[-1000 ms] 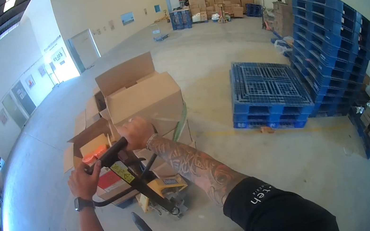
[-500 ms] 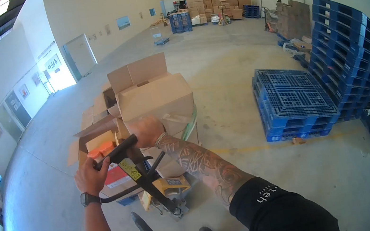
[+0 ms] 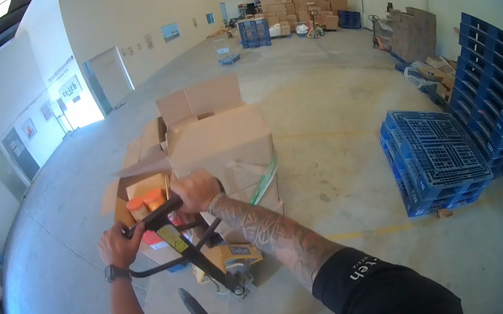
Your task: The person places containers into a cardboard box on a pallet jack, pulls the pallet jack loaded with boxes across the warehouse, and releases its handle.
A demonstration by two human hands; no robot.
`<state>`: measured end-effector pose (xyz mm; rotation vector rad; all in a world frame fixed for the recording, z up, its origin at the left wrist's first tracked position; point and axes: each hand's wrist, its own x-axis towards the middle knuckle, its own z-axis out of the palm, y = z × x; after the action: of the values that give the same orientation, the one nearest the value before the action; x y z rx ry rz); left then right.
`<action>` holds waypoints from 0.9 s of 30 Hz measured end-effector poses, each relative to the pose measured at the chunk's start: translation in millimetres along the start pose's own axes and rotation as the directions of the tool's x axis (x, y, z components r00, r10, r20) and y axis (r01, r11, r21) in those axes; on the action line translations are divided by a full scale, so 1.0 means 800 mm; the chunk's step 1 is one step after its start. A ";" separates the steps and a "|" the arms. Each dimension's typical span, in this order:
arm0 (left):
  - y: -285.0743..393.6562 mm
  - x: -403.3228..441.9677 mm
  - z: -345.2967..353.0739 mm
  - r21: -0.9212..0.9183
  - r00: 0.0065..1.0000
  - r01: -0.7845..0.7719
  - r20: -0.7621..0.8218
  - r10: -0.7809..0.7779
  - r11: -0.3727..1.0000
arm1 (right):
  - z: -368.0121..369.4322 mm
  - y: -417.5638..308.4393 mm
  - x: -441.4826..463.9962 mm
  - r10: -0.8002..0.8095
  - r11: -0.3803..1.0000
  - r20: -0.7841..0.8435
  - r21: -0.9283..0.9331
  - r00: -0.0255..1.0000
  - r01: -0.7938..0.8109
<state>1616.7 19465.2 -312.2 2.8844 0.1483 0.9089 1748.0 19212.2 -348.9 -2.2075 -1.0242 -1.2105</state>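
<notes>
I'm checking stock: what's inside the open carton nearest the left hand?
Two orange-topped containers and a tan piece, perhaps cardboard. The handle covers part; the bottom is hidden.

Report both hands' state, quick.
Left hand: closed around the left end of the black handle.
Right hand: closed around the handle's right end.

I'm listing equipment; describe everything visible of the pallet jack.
The pallet jack has a yellow body with a dark label, and a slanted black handle, apparently metal, with a yellow label and curved bars. The left hand and right hand hold its top grip. It stands on the floor next to cartons; no forks show.
</notes>
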 end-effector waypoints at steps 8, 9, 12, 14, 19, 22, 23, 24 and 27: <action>-0.060 0.186 0.109 -0.055 0.998 -0.041 0.036 0.043 0.998 | 0.133 0.097 0.097 0.069 0.993 0.078 -0.099 0.995 -0.062; -0.068 0.207 0.125 -0.062 0.999 -0.034 0.037 0.036 0.997 | 0.154 0.114 0.109 0.064 0.993 0.086 -0.101 0.994 -0.055; -0.089 0.275 0.171 -0.053 0.997 -0.062 0.035 0.064 0.997 | 0.219 0.152 0.138 0.075 0.991 -0.014 -0.112 0.997 -0.076; -0.111 0.324 0.194 -0.049 0.998 -0.042 0.037 0.044 0.998 | 0.261 0.180 0.172 0.041 0.989 -0.010 -0.142 0.999 -0.042; -0.120 0.428 0.253 -0.069 0.997 -0.077 0.012 0.078 0.995 | 0.333 0.249 0.222 0.058 0.990 -0.044 -0.129 0.997 -0.063; -0.137 0.472 0.289 -0.058 0.998 -0.061 -0.012 0.060 0.996 | 0.379 0.297 0.266 0.036 0.990 -0.040 -0.131 0.999 -0.041; -0.145 0.482 0.301 -0.060 0.998 -0.062 0.016 0.063 0.996 | 0.401 0.301 0.261 0.059 0.988 0.002 -0.145 0.998 -0.058; -0.155 0.502 0.317 -0.056 0.997 -0.070 0.011 0.070 0.996 | 0.422 0.310 0.267 0.062 0.987 -0.008 -0.147 0.998 -0.062; -0.187 0.538 0.363 -0.043 0.999 -0.031 0.038 0.033 0.999 | 0.474 0.329 0.283 0.050 0.988 0.019 -0.146 0.999 -0.047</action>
<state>2125.9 19644.9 -326.0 2.8708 0.0783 0.8496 2232.5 19383.1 -362.3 -2.3473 -0.9114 -1.2778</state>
